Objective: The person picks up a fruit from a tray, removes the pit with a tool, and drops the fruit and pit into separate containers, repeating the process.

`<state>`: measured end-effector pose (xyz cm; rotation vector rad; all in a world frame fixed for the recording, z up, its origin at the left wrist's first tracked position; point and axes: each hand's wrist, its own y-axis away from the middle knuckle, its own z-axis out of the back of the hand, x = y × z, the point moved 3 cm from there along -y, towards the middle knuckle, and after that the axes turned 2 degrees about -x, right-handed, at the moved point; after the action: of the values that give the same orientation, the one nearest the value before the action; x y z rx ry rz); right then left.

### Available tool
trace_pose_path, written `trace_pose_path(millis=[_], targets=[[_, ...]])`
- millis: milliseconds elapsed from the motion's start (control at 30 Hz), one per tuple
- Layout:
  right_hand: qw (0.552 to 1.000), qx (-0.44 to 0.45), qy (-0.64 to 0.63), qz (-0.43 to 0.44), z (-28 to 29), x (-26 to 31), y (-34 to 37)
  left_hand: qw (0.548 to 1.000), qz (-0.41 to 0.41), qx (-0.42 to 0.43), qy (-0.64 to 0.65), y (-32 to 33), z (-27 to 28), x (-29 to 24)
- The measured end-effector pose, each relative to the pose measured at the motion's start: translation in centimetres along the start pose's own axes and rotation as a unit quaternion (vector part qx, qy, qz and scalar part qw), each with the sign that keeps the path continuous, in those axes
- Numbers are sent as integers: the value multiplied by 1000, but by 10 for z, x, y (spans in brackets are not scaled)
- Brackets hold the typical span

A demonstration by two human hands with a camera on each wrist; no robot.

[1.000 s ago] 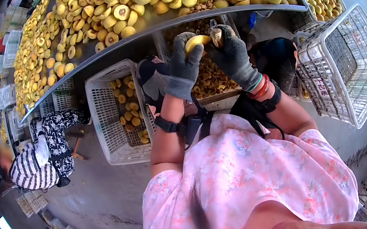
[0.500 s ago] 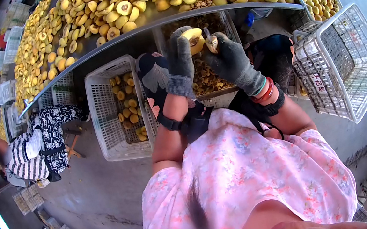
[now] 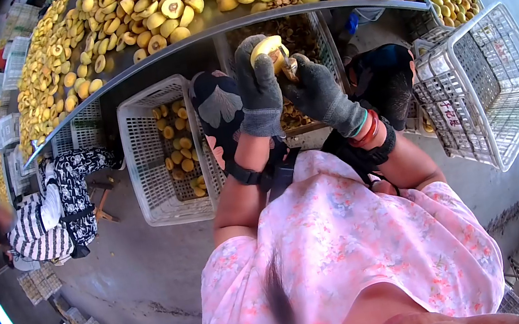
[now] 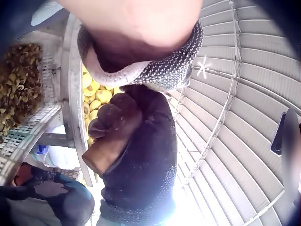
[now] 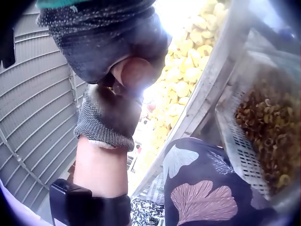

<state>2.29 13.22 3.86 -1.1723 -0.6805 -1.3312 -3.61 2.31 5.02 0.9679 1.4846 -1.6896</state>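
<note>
The left hand (image 3: 259,92) holds a cut fruit (image 3: 264,47); just beside it, the right hand (image 3: 323,88) grips a wooden-handled tool (image 4: 99,157) at the fruit's edge; below both hands, a crate of scraps (image 5: 241,148); beyond them, a table (image 5: 200,106) heaped with fruit; left of the left hand, a white crate (image 3: 140,162).

The person wears a pink floral short-sleeved top (image 3: 342,237) and dark trousers (image 5: 204,200) printed with fan-shaped leaves. Grey knitted gloves (image 3: 261,121) cover the left hand (image 3: 258,86) and right hand (image 3: 319,87), the latter with teal cuff edge (image 3: 362,123) and red bracelets (image 3: 372,129). 2 black wristbands (image 3: 379,152) sit behind.
</note>
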Motion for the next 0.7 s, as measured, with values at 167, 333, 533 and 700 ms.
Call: trace_pose_path(millis=[167,333,533,700], targets=[[998,-30,-42,34,3,15,0,997,-6,-8,76,0,-2,-6],[999,-3,23,32,6,21,-3,999,-48,-4,-14,-2,0,-11],[996,49,71,-34,1,19,0,999,-32,13,2,-1,0,-9],[996,81,-46,-2,-8,-4,4,999,-26,21,24,1,0,-5]])
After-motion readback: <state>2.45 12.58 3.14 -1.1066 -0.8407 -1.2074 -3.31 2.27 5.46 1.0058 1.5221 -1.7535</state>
